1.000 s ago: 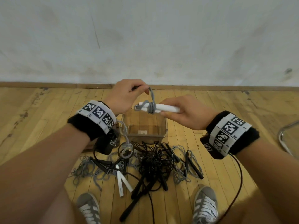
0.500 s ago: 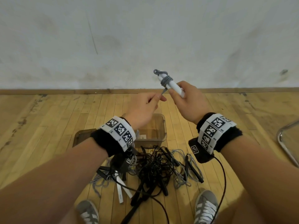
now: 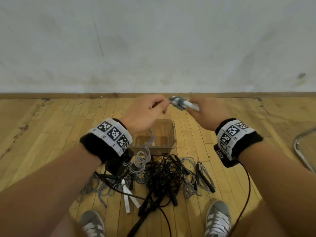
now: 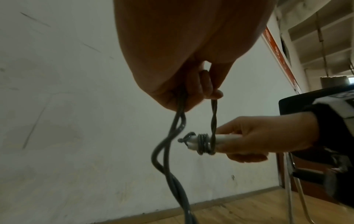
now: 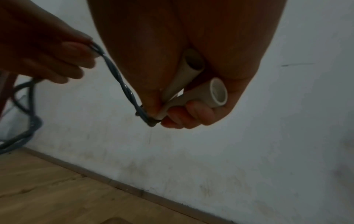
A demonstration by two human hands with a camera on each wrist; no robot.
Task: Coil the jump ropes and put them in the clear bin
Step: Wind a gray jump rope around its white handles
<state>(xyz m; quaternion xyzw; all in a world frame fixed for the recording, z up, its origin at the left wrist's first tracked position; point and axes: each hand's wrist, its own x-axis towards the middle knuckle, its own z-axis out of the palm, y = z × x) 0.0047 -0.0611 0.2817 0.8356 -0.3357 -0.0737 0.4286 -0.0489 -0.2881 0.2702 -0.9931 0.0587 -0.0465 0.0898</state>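
Right hand: my right hand (image 3: 207,112) is gripping the two white handles (image 5: 193,84) side by side, fingers curled round both, up in front of the wall and above the bin (image 3: 171,134).
Left hand: my left hand (image 3: 145,115) is pinching the doubled grey rope (image 4: 214,119) just beside the handles, feeding it on.
Wraps: a few turns are sitting tight near the handle tips, with a small loop sticking out past the end.
Tail: the rest of the rope is hanging from my left hand in a twisted pair and trailing down toward the pile (image 3: 164,175) on the floor (image 3: 42,134).
Bin: it is standing on the floor between my arms, just behind the pile; I cannot tell whether anything is in it yet.
Risk, slip-off: the turns are lying close to the tips, so if I am letting the tension drop they are likely sliding off the ends and springing open.
Risk, splaying: the handles are angling apart in my grip; a loose squeeze is likely letting them scissor and slacken the wraps.
Risk, snag: the tail is running into the tangle of black and grey ropes, so pulling more length is probably dragging others up with it or jerking the rope out of my pinch.
Risk, kinks: the twist in the doubled rope is likely bunching into lumpy turns.
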